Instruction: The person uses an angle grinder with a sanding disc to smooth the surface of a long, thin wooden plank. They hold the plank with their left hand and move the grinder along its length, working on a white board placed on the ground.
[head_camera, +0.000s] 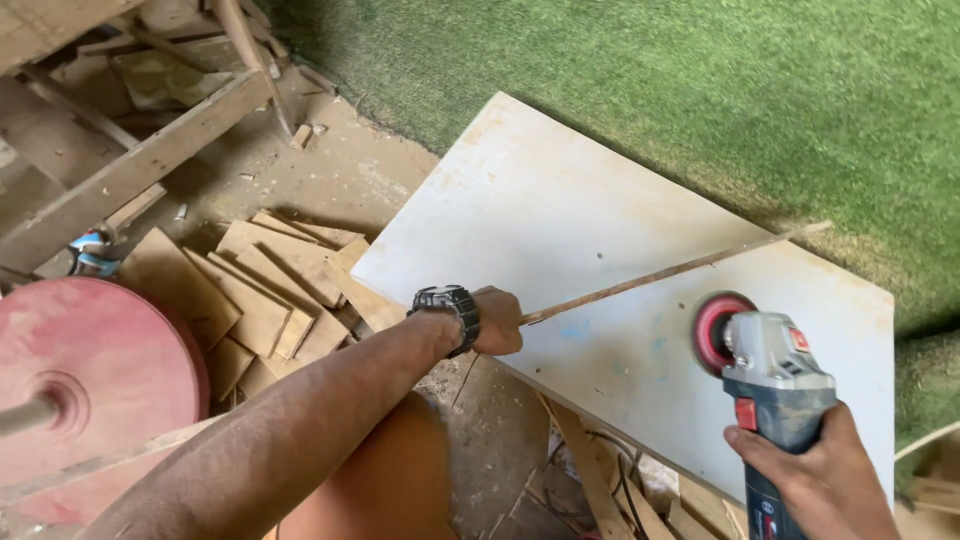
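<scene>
Wooden strip (672, 270) in left hand (497, 320)

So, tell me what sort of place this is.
Probably a makeshift woodworking spot. The right hand holds an angle grinder, the left hand a thin wooden strip over a white board, with wood offcuts on the dusty floor.

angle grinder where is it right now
In the head view the angle grinder is at lower right, held in the right hand, its red disc over the white board, just below the thin wooden strip.
</scene>
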